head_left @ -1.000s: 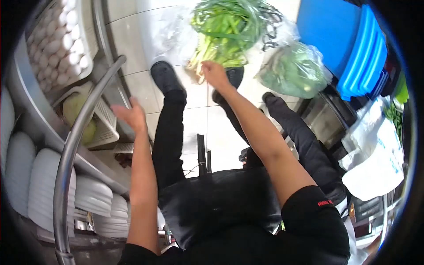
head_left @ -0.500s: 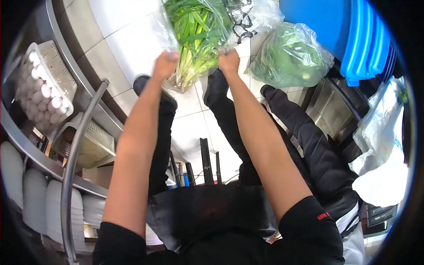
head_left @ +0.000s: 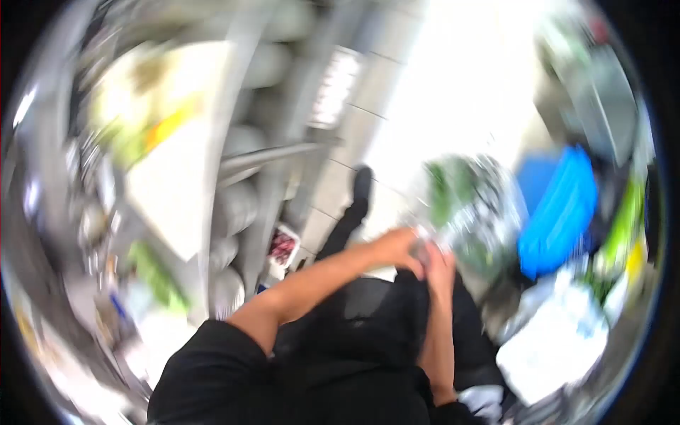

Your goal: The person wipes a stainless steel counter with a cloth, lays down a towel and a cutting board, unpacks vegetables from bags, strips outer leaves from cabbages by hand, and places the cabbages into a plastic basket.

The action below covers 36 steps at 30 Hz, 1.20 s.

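Sleeves and lap: a short black sleeve [head_left: 205, 358] at lower left, dark clothing [head_left: 354, 333] across the lap, all softened by motion blur.
Left hand: the left hand [head_left: 398, 248] reaches in from the left, its fingers curled toward the other hand; the blur hides whether it grips plastic.
Right hand: the right hand [head_left: 440, 268] comes up from below, fingers bent and partly closed, right beside the left one; I cannot tell what it has hold of.
Bag of greens: a clear plastic bag [head_left: 462, 218] lies just beyond the hands, its near end at the fingers, with green leaves [head_left: 445, 190] inside and dark markings to their right.
Second greens: another green bundle [head_left: 482, 256], blurred, sits close to the right hand, between it and the blue plastic stack [head_left: 567, 219].
Right side: a white plastic bag [head_left: 556, 347] rests below the blue stack, with long green stalks [head_left: 623, 223] near the edge of view.
Left side: a metal rail [head_left: 273, 154], pale bowls [head_left: 237, 205] on shelving, and a small container of reddish pieces [head_left: 283, 246].
Beyond: a black shoe [head_left: 363, 184] on the tiled floor [head_left: 368, 122].
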Tool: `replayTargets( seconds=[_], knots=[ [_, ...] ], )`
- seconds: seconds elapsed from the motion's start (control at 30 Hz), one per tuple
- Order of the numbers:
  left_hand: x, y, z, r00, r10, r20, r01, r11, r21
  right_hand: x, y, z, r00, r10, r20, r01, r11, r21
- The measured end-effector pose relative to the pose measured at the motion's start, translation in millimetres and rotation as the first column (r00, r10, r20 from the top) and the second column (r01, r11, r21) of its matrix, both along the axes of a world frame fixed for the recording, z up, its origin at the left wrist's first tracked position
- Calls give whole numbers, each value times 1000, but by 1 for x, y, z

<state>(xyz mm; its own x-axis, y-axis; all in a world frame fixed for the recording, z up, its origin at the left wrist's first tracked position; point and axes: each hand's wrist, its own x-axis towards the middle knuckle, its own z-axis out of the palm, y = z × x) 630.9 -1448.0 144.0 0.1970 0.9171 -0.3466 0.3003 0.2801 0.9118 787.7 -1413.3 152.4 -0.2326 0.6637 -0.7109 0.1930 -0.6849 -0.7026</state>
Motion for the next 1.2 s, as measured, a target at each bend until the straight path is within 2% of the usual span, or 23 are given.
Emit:
replayTargets(
  seconds=[0.03, 0.07, 0.13, 0.27, 0.33, 0.4, 0.43, 0.5, 0.53, 0.57, 0.6, 0.67, 0.7, 0.73, 0.8, 0.93, 0.97, 1.03, 1.07, 1.1, 1.13, 1.17, 1.2],
  knots=[
    [-15, 3, 59, 999, -8, -41, 10, 998, 60, -2, 5, 47, 986, 78, -148, -100, 984, -147],
    [-16, -2, 108, 989, 47, -142, -46, 999, 6, -21, 11, 116, 985, 158, -73, -163, 983, -79],
    [-16, -23, 176, 951, 202, -235, -183, 978, 100, -25, 18, 179, 853, 519, 54, -520, 837, 172],
    [-29, -71, 284, 880, 364, -307, -351, 931, 96, -33, 5, 290, 602, 797, 49, -705, 502, 501],
    [-34, -85, 332, 838, 505, -207, -460, 858, 231, -40, 9, 338, 405, 914, 22, -663, 277, 696],
    [-37, -110, 374, 738, 670, -72, -617, 715, 330, -51, -18, 373, 419, 892, -169, -446, 364, 818],
    [-40, -123, 403, 726, 685, -63, -597, 674, 435, -51, -31, 377, 414, 905, -96, -380, 268, 885],
    [-48, -149, 435, 654, 756, 43, -698, 580, 420, -63, -60, 371, 402, 915, -8, -318, 149, 936],
    [-51, -159, 444, 590, 796, 136, -772, 506, 384, -77, -74, 367, 564, 825, -42, -46, 82, 996],
    [-59, -170, 449, 430, 880, 203, -886, 367, 285, -92, -85, 363, 689, 713, -135, 227, -35, 973],
    [-71, -183, 452, 256, 934, 250, -960, 216, 177, -106, -94, 361, 683, 718, -133, 243, -51, 969],
    [-98, -211, 444, 51, 881, 470, -987, -29, 161, -132, -112, 354, 776, 631, 16, -210, 235, 949],
    [-104, -224, 442, 3, 861, 509, -982, -94, 166, -152, -123, 335, 653, 738, -173, -386, 520, 762],
    [-112, -236, 442, -36, 836, 547, -973, -155, 173, -177, -133, 322, 545, 736, -401, -569, 676, 468],
    [-124, -260, 450, -91, 823, 561, -947, -245, 206, -217, -168, 326, 250, 773, -583, -695, 563, 447],
    [-170, -337, 465, -101, 916, 389, -908, -245, 339, -293, -251, 347, 39, 612, -790, -854, 431, 292],
    [-181, -351, 464, -166, 920, 356, -874, -304, 378, -313, -270, 344, -5, 571, -821, -871, 400, 284],
    [-210, -378, 457, -209, 922, 325, -842, -339, 421, -362, -309, 312, -76, 523, -849, -910, 310, 273],
    [-225, -394, 444, -302, 931, 204, -840, -361, 404, -388, -326, 288, -105, 520, -848, -932, 247, 266],
    [-241, -411, 427, -391, 917, 74, -834, -387, 393, -408, -337, 280, -29, 675, -737, -936, 241, 258],
    [-259, -434, 393, -382, 922, 69, -840, -377, 389, -422, -350, 270, 47, 801, -596, -943, 233, 239],
    [-280, -458, 347, -358, 911, -206, -868, -243, 433, -437, -371, 225, 116, 954, -278, -907, 216, 363],
    [-296, -474, 313, -324, 824, -465, -892, -102, 440, -443, -376, 206, 122, 952, -282, -908, 222, 356]
  ],
)
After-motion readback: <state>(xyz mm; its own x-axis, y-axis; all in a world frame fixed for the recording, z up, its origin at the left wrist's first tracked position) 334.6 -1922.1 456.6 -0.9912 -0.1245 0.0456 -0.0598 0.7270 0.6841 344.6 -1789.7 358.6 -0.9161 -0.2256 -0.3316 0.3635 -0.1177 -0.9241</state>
